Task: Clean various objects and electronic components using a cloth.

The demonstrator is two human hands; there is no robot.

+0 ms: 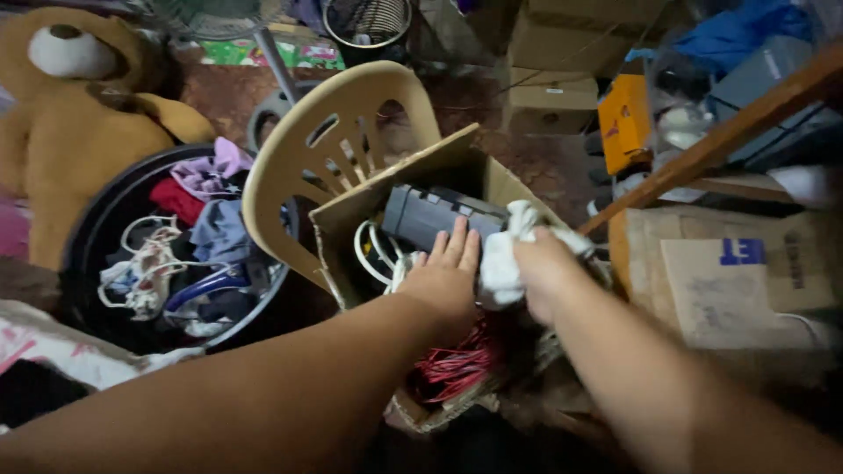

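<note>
My landmark is the open cardboard box propped on the beige plastic chair. Nearest me, at the box's front, a tangle of red wires spills over a frayed woven rim just below my wrists.

Above the wires, my left hand lies flat inside the box with its fingers straight and slightly spread, the tips touching the grey plastic device that sits deeper in. It grips nothing. Beside it, my right hand is closed around a crumpled white cloth, which bunches out above and to the left of my fist, touching my left fingers.

A white cable loops at the box's left wall. Left of the box, beyond the chair, a dark round tub holds mixed clothing, and a large tan teddy bear sits behind it. To the box's right lies a flattened brown carton under a slanting wooden rail.

I judge the box sits precariously: it tilts on the chair, so pressing on the device could tip it or slide it off. The cloth could also snag the loose wires or the cable.

My arms cover the box's floor, my right fingertips are buried in the cloth, and motion blur smears the device's details.
</note>
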